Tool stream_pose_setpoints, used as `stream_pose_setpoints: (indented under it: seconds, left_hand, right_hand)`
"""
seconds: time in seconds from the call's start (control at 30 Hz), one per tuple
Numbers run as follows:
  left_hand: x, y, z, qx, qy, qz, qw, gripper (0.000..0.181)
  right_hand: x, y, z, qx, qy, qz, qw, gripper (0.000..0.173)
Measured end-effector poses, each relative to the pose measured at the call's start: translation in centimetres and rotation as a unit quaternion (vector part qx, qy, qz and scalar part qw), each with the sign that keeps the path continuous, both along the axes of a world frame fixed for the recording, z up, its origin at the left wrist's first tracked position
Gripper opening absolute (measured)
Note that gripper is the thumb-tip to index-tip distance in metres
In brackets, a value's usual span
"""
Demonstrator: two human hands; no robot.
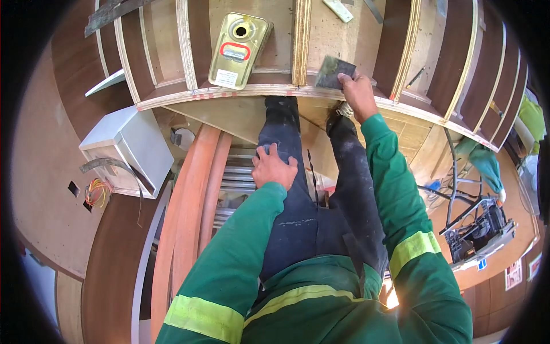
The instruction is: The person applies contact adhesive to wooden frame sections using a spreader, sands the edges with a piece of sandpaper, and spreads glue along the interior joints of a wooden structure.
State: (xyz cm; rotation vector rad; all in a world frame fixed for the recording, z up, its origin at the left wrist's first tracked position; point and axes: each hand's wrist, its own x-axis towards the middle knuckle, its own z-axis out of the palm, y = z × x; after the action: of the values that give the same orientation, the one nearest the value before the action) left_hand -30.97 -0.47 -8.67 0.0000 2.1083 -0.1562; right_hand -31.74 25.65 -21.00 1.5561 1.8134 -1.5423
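Note:
My right hand [360,96] pinches a thin, dark, square-cornered piece of sheet [337,72] between thumb and fingers. One end of that piece carries a yellowish-green smear. It is held over the front edge of a wooden compartment frame [275,90], which has plywood edges and brown inner faces. My left hand [275,167] rests with spread fingers on the left leg of my dark trousers [288,215]; any small thing under its fingertips cannot be made out. Left of the right hand, a gold-coloured metal can [234,64] with a round opening and a red handle sits in the frame.
Reddish wooden boards [189,193] and a metal ladder [236,172] lie to my left, near a white box [129,146]. Coloured wires [98,191] come from the left panel. At right stands a table saw [477,232]. A pencil [416,77] lies in a compartment.

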Motion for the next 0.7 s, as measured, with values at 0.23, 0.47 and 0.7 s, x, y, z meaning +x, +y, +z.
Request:
stream_pose_setpoints:
  seconds: [0.23,0.47,0.7]
  left_hand:
    - [-0.4,0.1,0.1,-0.001,-0.008,-0.001,1.0,0.071]
    - [-1.4,0.0,0.2,0.007,-0.012,-0.003,1.0,0.069]
    - [-3.0,0.1,0.3,0.009,-0.023,0.012,1.0,0.069]
  right_hand:
    - [-3.3,2.6,1.4,-0.126,-0.096,0.094,0.983,0.027]
    - [-2.2,2.7,-0.8,-0.255,-0.137,-0.008,0.957,0.018]
    - [-3.0,1.9,-0.7,-0.326,-0.119,-0.095,0.933,0.017]
